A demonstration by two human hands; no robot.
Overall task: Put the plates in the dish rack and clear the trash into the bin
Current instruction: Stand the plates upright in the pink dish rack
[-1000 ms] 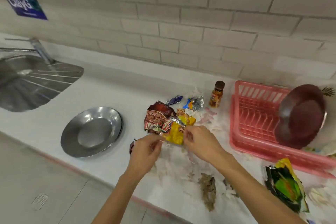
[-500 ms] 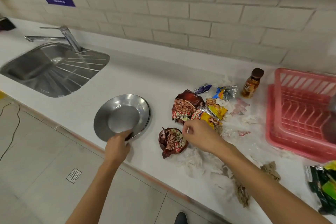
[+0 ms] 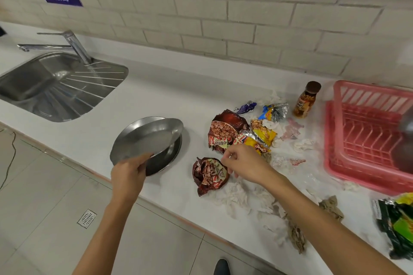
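Our left hand (image 3: 128, 174), only reaching a moment ago, now grips the top plate (image 3: 152, 138), tipped up off the lower plate (image 3: 165, 161) and ready for the dish rack (image 3: 362, 136) at three o'clock; whether our curled right hand (image 3: 245, 163) holds anything, we cannot tell.

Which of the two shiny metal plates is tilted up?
The upper round steel plate, gripped at its near rim by the left hand; the lower steel plate lies flat on the white counter.

Left hand (image 3: 128, 174) pinching plate (image 3: 147, 138) rim, thumb on top, right hand (image 3: 244, 163) palm down, fingers curled, both forearms extended
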